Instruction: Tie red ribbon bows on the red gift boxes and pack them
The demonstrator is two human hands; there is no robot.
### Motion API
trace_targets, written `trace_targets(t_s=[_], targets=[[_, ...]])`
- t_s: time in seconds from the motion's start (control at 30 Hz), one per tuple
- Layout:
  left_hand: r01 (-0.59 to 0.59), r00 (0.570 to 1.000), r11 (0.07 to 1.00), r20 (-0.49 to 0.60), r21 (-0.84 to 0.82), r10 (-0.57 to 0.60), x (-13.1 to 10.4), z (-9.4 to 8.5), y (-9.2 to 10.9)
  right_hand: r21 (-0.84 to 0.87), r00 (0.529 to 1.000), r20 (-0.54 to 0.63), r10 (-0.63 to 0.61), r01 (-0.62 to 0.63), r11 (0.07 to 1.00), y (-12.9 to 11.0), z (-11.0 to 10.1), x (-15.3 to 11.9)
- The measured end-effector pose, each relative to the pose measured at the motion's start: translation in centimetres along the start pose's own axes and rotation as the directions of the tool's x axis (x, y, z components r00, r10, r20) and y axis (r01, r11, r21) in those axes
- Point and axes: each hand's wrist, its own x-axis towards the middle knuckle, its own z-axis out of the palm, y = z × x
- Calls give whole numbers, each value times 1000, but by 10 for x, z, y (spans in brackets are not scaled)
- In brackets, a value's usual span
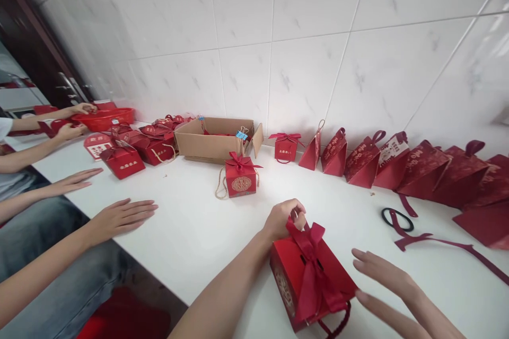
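A red gift box (308, 283) with a dark red ribbon bow (310, 243) on its lid lies tilted on the white counter (199, 233) in front of me. My left hand (284, 218) pinches the top of the bow at the box's far end. My right hand (384, 275) hovers with fingers spread just right of the box, near its side, holding nothing. A rope handle loops out below the box's near end.
A finished red box (240, 176) stands mid-counter before an open cardboard box (217, 140). A row of red wedge boxes (397, 161) lines the tiled wall. Loose ribbon (421, 237) lies right. Another person's flat hands (119, 214) and more red boxes (131, 151) are left.
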Motion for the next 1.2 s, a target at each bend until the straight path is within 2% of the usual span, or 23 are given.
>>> trace_targets(t_s=[0.07, 0.17, 0.3, 0.37, 0.43, 0.57, 0.67, 0.8, 0.87, 1.03, 1.2], targets=[[-30, 996, 999, 89, -26, 33, -1, -1, -1, 16, 986, 25, 167, -168, 986, -1, 5, -1], [-43, 982, 995, 180, -88, 58, -3, 0, -2, 70, 924, 1, 383, -383, 921, 2, 12, 1], [92, 991, 974, 115, -209, -69, -6, 3, 3, 224, 777, -75, 624, -597, 770, 11, 11, -2], [132, 989, 963, 93, -235, -113, -7, 4, 7, 325, 726, -37, 687, -641, 695, 13, 5, -6], [132, 988, 962, 105, -239, -110, -8, 4, 13, 422, 727, 59, 684, -639, 643, 12, 0, -8], [80, 995, 957, 79, -279, -60, -11, -1, 23, 511, 807, 193, 558, -568, 645, 11, -2, -9], [26, 995, 946, 95, -324, 5, -14, -7, 28, 482, 799, 235, 554, -591, 647, 14, 2, -10], [-59, 986, 962, 133, -265, 97, -17, -9, 33, 452, 773, 170, 612, -612, 648, 21, 6, -12], [-57, 985, 976, 147, -212, 90, -18, -8, 36, 465, 762, 137, 633, -614, 638, 25, 7, -12], [117, 969, 975, 239, -191, -69, -19, 1, 42, 511, 739, 125, 662, -620, 596, 28, 4, -14], [236, 963, 875, 219, -423, -154, -17, 12, 35, 557, 683, 9, 730, -610, 564, 34, 6, -36]])
